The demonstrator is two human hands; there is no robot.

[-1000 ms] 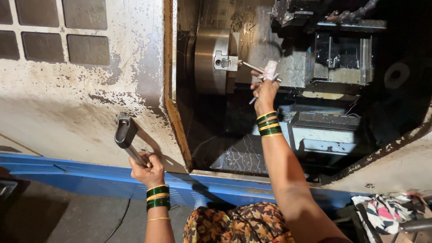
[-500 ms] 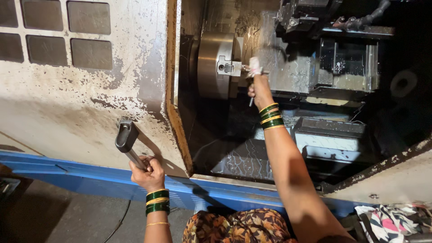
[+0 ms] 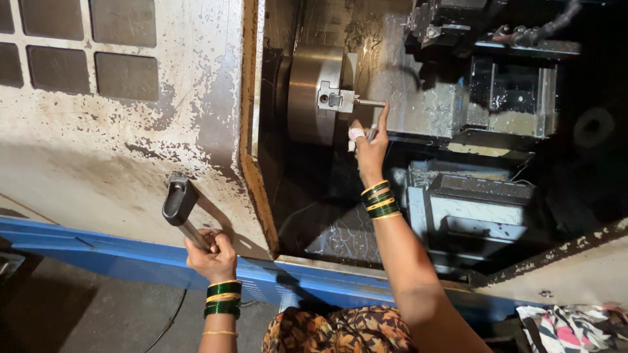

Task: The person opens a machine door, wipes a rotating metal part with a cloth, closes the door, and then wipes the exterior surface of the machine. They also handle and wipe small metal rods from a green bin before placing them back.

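My left hand [image 3: 210, 253] grips the dark handle [image 3: 180, 202] of the machine's sliding door, low on the worn panel. My right hand [image 3: 368, 145] reaches inside the lathe, with a finger raised against a thin metal rod [image 3: 370, 102] that sticks out of the chuck jaw [image 3: 335, 99]. The round steel chuck [image 3: 313, 91] sits just left of that hand. A white bandage wraps one finger, and a small metal piece rests in the same hand. Green and gold bangles sit on both wrists.
The tool turret [image 3: 510, 98] and its carriage [image 3: 481, 209] fill the right of the enclosure. Metal swarf lies on the slanted bed [image 3: 340, 235]. A blue base rail [image 3: 98, 252] runs along the front. Patterned cloth [image 3: 575, 327] lies at bottom right.
My right hand has moved left and down from the turret side to the rod at the chuck. The left hand has stayed on the door handle.
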